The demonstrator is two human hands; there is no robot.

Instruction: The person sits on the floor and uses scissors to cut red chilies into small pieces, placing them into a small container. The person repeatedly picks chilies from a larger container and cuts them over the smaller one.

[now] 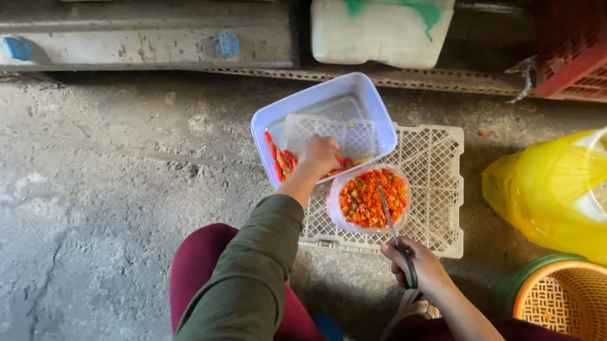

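Glistening red chilli pieces [373,198] fill round tub [335,209].

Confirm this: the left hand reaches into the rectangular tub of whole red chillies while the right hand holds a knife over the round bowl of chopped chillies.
Not a knife: the head view shows the right hand holding scissors, blades over the round bowl of chopped chillies. The left hand does reach into the rectangular tub of whole red chillies.

The left arm wears a long olive-green sleeve [251,273] of soft cloth, reaching the wrist. The right forearm is bare — and dark maroon trousers [202,270] cover both legs.
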